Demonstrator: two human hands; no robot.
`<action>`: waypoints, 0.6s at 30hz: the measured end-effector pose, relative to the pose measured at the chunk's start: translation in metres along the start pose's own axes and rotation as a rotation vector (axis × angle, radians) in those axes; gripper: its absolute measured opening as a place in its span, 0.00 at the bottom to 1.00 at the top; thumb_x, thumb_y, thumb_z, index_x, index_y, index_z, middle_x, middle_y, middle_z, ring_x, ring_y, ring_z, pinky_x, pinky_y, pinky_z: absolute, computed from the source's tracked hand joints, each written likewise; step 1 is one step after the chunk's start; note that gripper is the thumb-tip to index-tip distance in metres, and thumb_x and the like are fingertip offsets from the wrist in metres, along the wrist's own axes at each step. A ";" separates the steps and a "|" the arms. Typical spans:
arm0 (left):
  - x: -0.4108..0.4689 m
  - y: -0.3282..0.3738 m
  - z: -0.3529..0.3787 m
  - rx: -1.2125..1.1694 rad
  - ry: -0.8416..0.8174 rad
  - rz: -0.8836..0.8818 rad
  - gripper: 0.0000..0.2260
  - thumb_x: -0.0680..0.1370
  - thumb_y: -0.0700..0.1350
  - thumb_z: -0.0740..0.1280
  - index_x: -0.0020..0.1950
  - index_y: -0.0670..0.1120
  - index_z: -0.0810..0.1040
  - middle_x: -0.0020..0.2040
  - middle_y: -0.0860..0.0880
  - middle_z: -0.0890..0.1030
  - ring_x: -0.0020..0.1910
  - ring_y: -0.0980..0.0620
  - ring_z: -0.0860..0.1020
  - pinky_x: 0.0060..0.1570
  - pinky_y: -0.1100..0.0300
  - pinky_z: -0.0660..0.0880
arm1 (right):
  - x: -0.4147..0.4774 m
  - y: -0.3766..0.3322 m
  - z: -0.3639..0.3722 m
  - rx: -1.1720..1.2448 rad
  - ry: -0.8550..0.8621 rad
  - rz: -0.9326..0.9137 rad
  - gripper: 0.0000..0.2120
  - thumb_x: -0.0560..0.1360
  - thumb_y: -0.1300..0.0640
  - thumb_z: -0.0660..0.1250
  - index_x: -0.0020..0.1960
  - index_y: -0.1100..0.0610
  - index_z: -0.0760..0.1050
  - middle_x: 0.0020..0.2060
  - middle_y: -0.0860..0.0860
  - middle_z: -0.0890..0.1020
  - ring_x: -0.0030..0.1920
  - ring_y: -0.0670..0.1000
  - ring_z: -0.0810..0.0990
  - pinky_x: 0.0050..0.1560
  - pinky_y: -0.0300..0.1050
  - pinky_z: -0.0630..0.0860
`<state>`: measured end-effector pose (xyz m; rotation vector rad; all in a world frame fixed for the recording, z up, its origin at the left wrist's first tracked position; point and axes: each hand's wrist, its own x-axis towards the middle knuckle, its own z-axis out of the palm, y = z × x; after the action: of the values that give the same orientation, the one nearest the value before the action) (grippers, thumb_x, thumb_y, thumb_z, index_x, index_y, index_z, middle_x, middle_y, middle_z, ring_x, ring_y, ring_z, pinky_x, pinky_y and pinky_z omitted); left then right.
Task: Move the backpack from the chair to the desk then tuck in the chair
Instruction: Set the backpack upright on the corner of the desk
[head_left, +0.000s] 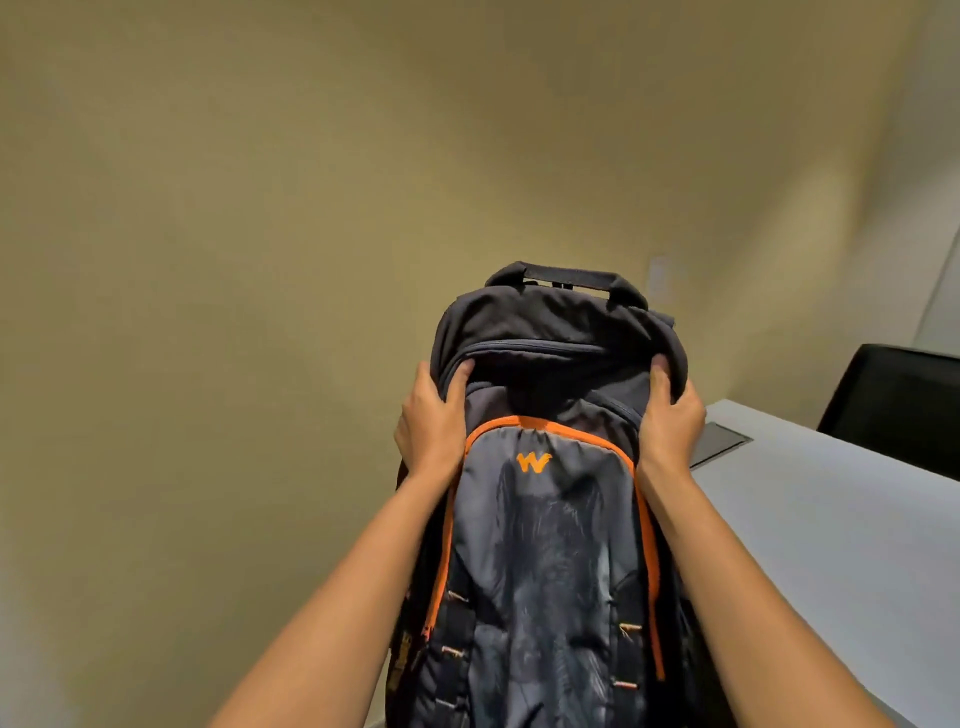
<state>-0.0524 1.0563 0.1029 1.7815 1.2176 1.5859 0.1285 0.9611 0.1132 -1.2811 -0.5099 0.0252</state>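
Hands grip the backpack (540, 519) from both sides: the left hand (431, 421) clamps its upper left flank, thumb pressed into the fabric under the top flap, and the right hand (670, 421) does the same on the right flank, fingers wrapped out of sight behind. Both forearms reach up from the bottom edge. The dark backpack, with orange piping and an orange logo, is held upright in the air in front of a plain wall, just left of the grey table (831, 519). A black chair (898, 395) stands beyond the table's far edge.
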 end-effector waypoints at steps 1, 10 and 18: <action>0.008 0.005 0.014 -0.009 -0.002 0.016 0.21 0.78 0.61 0.60 0.59 0.46 0.74 0.53 0.46 0.82 0.53 0.41 0.78 0.43 0.55 0.68 | 0.015 0.005 0.001 -0.002 0.031 -0.010 0.22 0.78 0.43 0.61 0.60 0.59 0.77 0.56 0.55 0.82 0.59 0.55 0.79 0.59 0.51 0.75; 0.082 0.025 0.123 -0.117 -0.031 0.109 0.19 0.77 0.61 0.61 0.55 0.47 0.77 0.49 0.47 0.83 0.49 0.43 0.79 0.41 0.57 0.66 | 0.135 0.039 0.021 -0.098 0.177 -0.097 0.24 0.79 0.43 0.59 0.61 0.62 0.77 0.56 0.58 0.82 0.58 0.56 0.79 0.56 0.46 0.73; 0.149 0.019 0.240 -0.227 -0.058 0.098 0.19 0.76 0.62 0.61 0.54 0.48 0.77 0.48 0.49 0.83 0.47 0.44 0.79 0.41 0.58 0.65 | 0.248 0.072 0.056 -0.171 0.221 -0.167 0.23 0.78 0.42 0.59 0.64 0.58 0.75 0.60 0.55 0.80 0.61 0.55 0.77 0.55 0.41 0.70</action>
<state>0.1733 1.2229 0.1439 1.7498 0.8974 1.6422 0.3469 1.1070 0.1442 -1.3845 -0.4330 -0.3021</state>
